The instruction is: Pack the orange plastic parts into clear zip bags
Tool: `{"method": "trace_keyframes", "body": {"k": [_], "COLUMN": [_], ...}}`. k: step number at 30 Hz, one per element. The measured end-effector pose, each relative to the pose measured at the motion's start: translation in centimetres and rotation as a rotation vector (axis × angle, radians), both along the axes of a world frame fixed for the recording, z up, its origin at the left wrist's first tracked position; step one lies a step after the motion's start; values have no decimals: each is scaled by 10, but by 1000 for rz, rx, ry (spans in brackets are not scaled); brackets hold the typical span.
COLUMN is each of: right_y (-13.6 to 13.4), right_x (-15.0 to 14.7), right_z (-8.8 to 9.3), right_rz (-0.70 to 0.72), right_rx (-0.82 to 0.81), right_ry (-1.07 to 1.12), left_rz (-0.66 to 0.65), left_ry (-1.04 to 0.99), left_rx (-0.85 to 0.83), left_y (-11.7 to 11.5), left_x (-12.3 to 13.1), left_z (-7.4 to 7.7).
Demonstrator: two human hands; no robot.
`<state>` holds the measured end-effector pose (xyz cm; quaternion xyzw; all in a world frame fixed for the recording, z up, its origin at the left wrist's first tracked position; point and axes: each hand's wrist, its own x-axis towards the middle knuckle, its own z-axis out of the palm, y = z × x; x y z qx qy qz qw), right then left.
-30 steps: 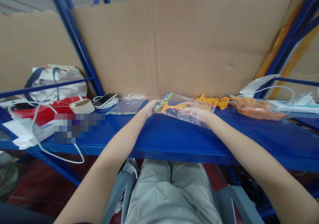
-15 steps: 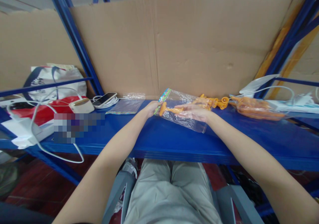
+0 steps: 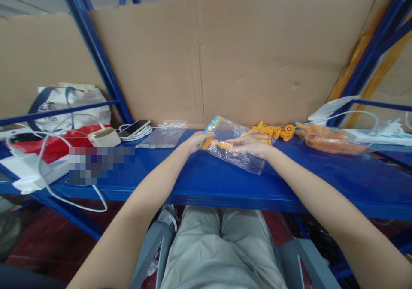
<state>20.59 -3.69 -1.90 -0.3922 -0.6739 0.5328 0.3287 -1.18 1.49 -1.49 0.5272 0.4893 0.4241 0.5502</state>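
My left hand point(image 3: 195, 141) is closed on the colourful printed top edge of a clear plastic bag point(image 3: 247, 164). An orange plastic piece point(image 3: 222, 144) with a wider end lies along the bag, that end close to my left fingers. My right hand point(image 3: 249, 146) is closed around the orange piece's other end, over the bag. Whether the piece is inside or on top of the film is hard to tell. Just behind my right hand, several similar orange pieces point(image 3: 277, 132) lie on the blue shelf point(image 3: 212, 186).
Another clear bag point(image 3: 162, 136) lies flat at left, beside a phone point(image 3: 135, 129) on a coiled white cable. Farther left are a white charger point(image 3: 104, 137), cables and a tote bag point(image 3: 72, 102). A bag of orange pieces point(image 3: 334, 139) sits at right. Cardboard point(image 3: 257, 57) stands behind.
The orange piece's wide end has shifted slightly left and down, nearer my left fingers. My right hand has moved slightly left with it, and the bag's lower end has dipped a little.
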Motion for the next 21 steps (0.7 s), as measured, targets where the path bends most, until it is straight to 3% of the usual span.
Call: {"method": "trace_keyframes", "body": {"k": [9, 15, 17, 21], "right_y": [4, 14, 18, 19], "right_x": [2, 13, 20, 34], "right_z": [-4, 0, 3, 14], "right_rz": [13, -134, -245, -549], "right_rx": [-21, 106, 217, 521], "right_ry": [6, -133, -276, -807], "left_rz": [42, 203, 285, 456], "left_ry": [0, 54, 93, 196], "left_rx": [-17, 28, 61, 170], "left_y": [1, 13, 19, 33], "left_x": [1, -7, -12, -29], "left_z": [-3, -5, -6, -12]}}
